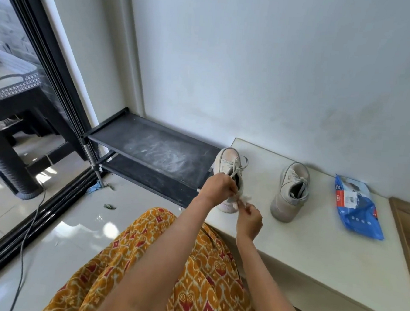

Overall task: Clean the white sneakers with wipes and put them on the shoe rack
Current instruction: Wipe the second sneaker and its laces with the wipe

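Observation:
Two white sneakers stand on a low cream bench (314,240), toes toward the wall. The left sneaker (227,163) is at the bench's left end. My left hand (217,186) is closed at its heel opening, and my right hand (249,218) is just right of it. Both hands pinch a small white wipe (240,201) between them beside the heel. The right sneaker (291,190) stands alone further right. A blue wipes packet (358,208) lies flat on the bench past it. The black shoe rack (151,149) stands left of the bench, its top shelf dusty.
A white wall runs behind the bench and rack. At far left is a black-framed glass door with a dark stool (10,107) beyond it. A cable (27,235) trails over the glossy tiled floor. A wooden panel (409,232) borders the bench's right end. My patterned orange clothing fills the foreground.

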The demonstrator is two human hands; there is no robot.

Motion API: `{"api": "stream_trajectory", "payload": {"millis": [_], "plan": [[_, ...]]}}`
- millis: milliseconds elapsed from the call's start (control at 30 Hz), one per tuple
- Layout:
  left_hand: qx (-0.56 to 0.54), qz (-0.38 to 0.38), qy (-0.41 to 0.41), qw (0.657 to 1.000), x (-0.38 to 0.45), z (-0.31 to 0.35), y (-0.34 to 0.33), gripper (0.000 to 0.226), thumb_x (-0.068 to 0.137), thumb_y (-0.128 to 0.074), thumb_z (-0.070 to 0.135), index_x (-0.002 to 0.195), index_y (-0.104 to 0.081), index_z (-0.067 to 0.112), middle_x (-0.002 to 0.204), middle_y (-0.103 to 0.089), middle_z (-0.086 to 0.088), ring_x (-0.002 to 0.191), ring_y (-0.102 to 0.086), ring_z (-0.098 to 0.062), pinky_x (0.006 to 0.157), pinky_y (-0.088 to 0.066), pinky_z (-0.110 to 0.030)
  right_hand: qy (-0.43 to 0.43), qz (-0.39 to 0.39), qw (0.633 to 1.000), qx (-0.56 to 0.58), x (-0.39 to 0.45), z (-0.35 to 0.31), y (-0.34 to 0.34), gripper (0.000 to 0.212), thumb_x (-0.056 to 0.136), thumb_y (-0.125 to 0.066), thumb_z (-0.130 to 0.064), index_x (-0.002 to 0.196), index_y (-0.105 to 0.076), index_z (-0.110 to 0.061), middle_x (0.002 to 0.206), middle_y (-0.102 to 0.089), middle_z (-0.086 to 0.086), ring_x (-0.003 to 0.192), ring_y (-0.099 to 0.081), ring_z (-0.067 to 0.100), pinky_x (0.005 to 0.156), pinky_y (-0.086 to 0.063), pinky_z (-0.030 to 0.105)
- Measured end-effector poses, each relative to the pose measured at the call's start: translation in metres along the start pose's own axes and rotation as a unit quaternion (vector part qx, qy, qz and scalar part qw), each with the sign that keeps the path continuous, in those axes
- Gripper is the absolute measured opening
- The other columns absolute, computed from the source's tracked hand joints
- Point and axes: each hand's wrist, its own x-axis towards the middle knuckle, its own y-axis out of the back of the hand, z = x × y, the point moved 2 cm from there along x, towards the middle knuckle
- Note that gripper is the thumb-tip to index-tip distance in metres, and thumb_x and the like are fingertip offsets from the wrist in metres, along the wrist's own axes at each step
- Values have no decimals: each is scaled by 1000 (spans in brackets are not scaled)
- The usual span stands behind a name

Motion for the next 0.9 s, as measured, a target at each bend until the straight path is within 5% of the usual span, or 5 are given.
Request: {"api": "stream_trajectory", "payload": {"millis": [267,400,500,667,900], "plan": [[6,0,-9,1000,3,-3,-2,14,83,-66,19,93,-75,16,91,-72,-4,85,-63,-22,76,-51,-32,42,79,990,110,-5,-51,-14,19,89,-63,-18,88,-60,0,86,-65,11,76,-55,23,65,-36,24],[-3,12,-12,1000,3,-1,-2,14,83,-67,18,94,-76,16,94,-72,-2,87,-63,-20,76,-48,-28,-14,102,986,131,-4,-43,-16,19,91,-59,-16,93,-58,3,94,-65,17,85,-59,29,69,-38,25],[3,7,-11,1000,2,0,0,17,83,-66,14,97,-75,14,98,-72,-4,91,-63,-21,79,-49,-29,-64,80,990,100,-4,-28,-11,15,91,-56,-12,94,-61,2,97,-67,17,90,-61,33,71,-40,28],[4,0,-4,1000,2,0,-1,19,82,-66,11,98,-75,14,98,-72,-5,93,-63,-22,80,-50,-32,53,-43,996,-62,0,-10,14,13,88,-63,-15,94,-68,-4,92,-71,11,84,-63,30,63,-34,25],[4,3,3,1000,1,0,-1,16,79,-67,11,93,-76,14,94,-72,-6,88,-64,-23,77,-51,-32,30,29,999,25,-2,-35,3,20,88,-64,-22,91,-67,-2,89,-71,13,78,-61,26,64,-36,25]]}}
